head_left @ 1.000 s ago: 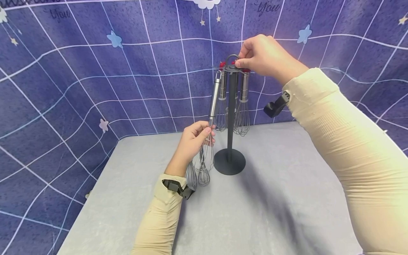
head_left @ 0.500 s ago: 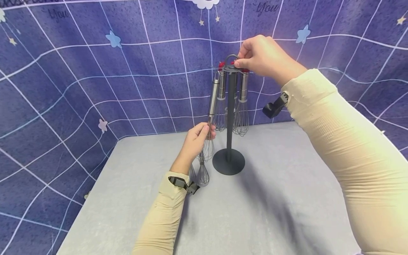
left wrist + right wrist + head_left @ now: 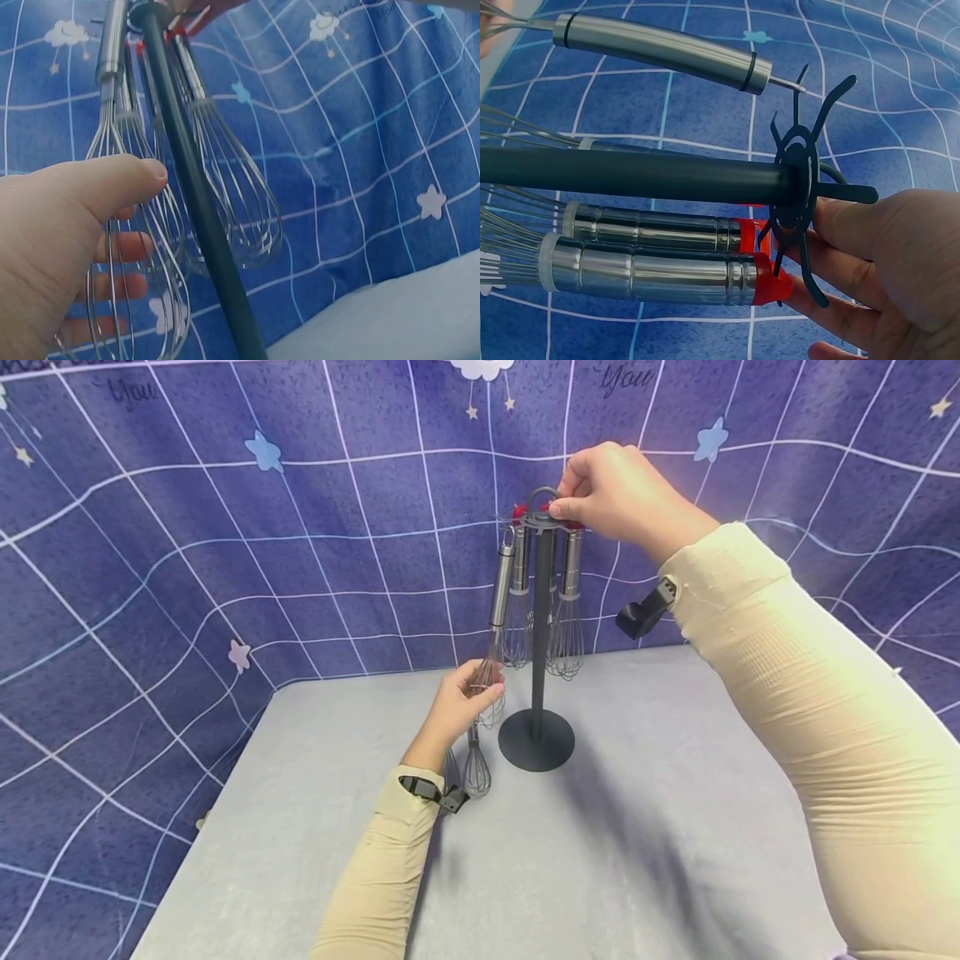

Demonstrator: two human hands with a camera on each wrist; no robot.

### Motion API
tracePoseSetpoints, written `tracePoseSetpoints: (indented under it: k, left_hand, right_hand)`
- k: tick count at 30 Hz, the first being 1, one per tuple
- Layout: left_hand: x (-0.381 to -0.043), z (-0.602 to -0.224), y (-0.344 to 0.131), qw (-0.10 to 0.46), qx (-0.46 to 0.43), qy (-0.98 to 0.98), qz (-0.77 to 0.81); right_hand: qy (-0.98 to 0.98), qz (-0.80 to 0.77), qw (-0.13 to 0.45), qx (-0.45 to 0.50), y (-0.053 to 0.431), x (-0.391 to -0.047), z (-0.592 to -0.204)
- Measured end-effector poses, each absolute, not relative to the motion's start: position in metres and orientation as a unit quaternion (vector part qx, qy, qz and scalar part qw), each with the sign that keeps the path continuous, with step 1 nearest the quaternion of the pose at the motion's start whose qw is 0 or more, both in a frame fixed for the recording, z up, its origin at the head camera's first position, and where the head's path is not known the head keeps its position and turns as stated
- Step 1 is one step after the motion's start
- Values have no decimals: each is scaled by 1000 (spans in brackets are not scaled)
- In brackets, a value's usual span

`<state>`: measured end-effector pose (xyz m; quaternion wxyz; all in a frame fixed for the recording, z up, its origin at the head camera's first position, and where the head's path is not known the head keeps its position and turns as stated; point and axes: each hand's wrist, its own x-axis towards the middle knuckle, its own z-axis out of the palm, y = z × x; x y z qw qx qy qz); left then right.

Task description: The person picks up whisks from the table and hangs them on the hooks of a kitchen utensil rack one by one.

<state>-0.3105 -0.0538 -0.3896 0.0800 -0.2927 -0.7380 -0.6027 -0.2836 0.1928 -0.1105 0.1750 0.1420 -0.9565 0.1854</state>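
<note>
A dark metal whisk stand (image 3: 538, 635) stands on the table, its round base flat. My right hand (image 3: 630, 497) pinches the loop at its top. Beside the stand's left side is a steel-handled whisk (image 3: 502, 585), tilted slightly, its end ring close to a hook in the right wrist view; whether it is hooked I cannot tell. My left hand (image 3: 453, 702) is around that whisk's wires, with its thumb (image 3: 127, 176) spread away from the fingers behind them. Red-capped whisks (image 3: 660, 270) hang from other hooks, one partly hidden by the post.
Two smaller whisks, one of them this balloon whisk (image 3: 477, 772), lie on the grey table (image 3: 600, 860) beside my left wrist. A blue grid-patterned curtain (image 3: 360, 568) rises right behind the table.
My left hand has shifted right and its thumb has moved down off the whisk's wires, loosening its pinch. The steel-handled whisk stands slightly more upright. My right hand stays at the loop.
</note>
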Motion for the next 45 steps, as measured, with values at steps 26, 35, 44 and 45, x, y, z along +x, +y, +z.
tracePoseSetpoints:
  k: [26, 35, 44, 45]
  left_hand:
    - [-319, -414, -73, 29, -277, -766, -580]
    - [-325, -416, -91, 94, -150, -836, -520]
    - [-327, -421, -100, 80, -93, -858, -499]
    - [-328, -421, -101, 74, -86, -866, -487]
  right_hand:
    - [-958, 182, 176, 138, 193, -283, -111]
    - [-956, 185, 177, 141, 193, -284, -111]
    - [-957, 189, 174, 138, 192, -283, -111]
    - [-956, 191, 173, 138, 192, -283, -111]
